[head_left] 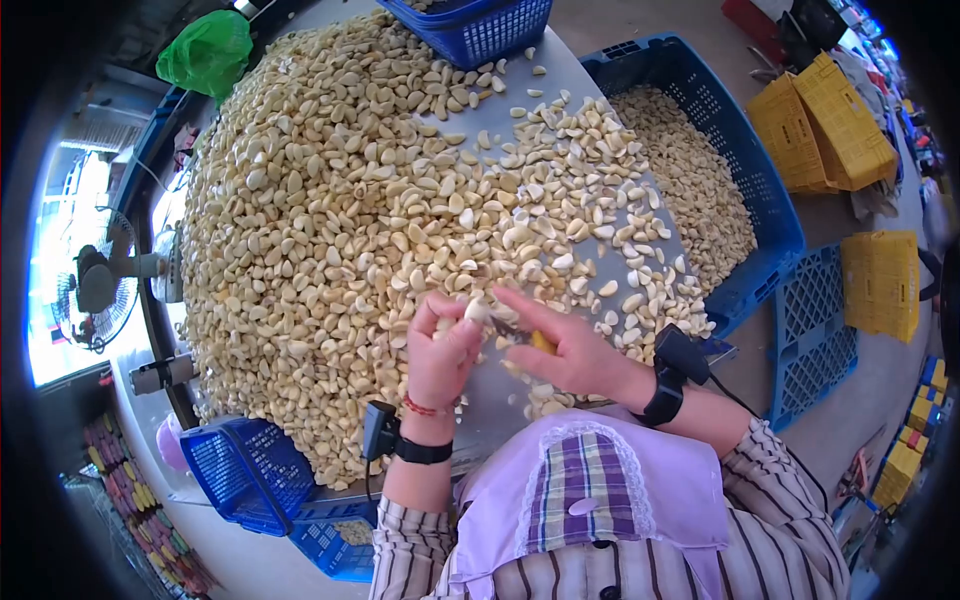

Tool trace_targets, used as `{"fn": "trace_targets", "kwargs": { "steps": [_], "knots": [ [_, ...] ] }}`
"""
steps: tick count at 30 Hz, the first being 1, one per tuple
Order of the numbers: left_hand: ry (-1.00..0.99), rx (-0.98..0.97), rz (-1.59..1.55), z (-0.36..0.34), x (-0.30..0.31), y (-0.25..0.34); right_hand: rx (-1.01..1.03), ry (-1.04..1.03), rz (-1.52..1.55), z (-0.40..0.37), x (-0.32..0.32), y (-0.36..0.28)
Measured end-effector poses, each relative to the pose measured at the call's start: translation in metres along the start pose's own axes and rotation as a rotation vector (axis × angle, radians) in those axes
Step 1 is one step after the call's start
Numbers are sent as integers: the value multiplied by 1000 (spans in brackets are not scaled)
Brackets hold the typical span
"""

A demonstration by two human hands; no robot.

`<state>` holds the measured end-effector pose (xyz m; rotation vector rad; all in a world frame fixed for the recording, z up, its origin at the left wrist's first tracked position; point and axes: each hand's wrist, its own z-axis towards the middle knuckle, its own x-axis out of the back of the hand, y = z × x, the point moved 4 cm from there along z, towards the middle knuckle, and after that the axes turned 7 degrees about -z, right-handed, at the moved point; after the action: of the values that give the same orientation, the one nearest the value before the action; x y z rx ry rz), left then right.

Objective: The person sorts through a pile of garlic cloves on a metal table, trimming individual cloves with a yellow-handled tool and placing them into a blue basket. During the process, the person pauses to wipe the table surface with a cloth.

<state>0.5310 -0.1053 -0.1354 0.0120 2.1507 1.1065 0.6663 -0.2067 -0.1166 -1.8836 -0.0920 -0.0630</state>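
My left hand (pixel 440 350) pinches one peeled garlic clove (pixel 477 311) between thumb and fingers at the near edge of a huge heap of garlic cloves (pixel 350 220). My right hand (pixel 570 345) grips a small knife with a yellow handle (pixel 541 342), and its blade touches the clove. Both wrists wear black bands with small devices. The heap lies on a grey metal table (pixel 485 400).
A blue crate (pixel 740 200) holding more cloves stands to the right of the table. Blue baskets sit at the near left (pixel 250 470) and far top (pixel 470 25). Yellow crates (pixel 830 120), a green bag (pixel 205 50) and a fan (pixel 95 285) surround the table.
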Motion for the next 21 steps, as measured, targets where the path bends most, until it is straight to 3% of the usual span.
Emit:
{"fn": "trace_targets", "kwargs": {
  "steps": [2,4,7,9,11,12,13,14,16,17,18,19,20,21],
  "knots": [
    [-72,-17,-50,-6,-1,-5,-53,-66,20,0,-5,3],
    [-80,-7,69,-9,3,-10,182,28,135,0,-9,1],
    [-95,-62,180,-10,2,-7,304,87,105,0,-11,4],
    [-114,-89,213,-12,3,-5,251,34,123,-2,-11,0],
    [-103,12,82,-17,6,-7,200,-22,141,-3,-11,-6],
    [-97,7,83,-22,7,-4,59,26,162,-1,-10,-4],
    [-204,-26,-171,-30,4,4,-82,75,184,0,-9,0],
    [-310,-61,-425,-39,0,15,-80,68,184,-1,-7,5],
    [181,-464,-467,-68,27,64,-131,138,462,-6,2,24],
    [-172,-426,-553,-84,51,104,-124,219,505,-8,3,22],
    [-222,-555,-303,-103,87,144,-126,208,507,-9,3,24],
    [375,-852,-158,-131,122,180,-129,228,538,-10,6,27],
    [664,-948,281,-160,150,215,-131,249,570,-11,8,29],
    [860,-923,523,-197,204,252,-137,256,593,-10,8,30]
  ]
}}
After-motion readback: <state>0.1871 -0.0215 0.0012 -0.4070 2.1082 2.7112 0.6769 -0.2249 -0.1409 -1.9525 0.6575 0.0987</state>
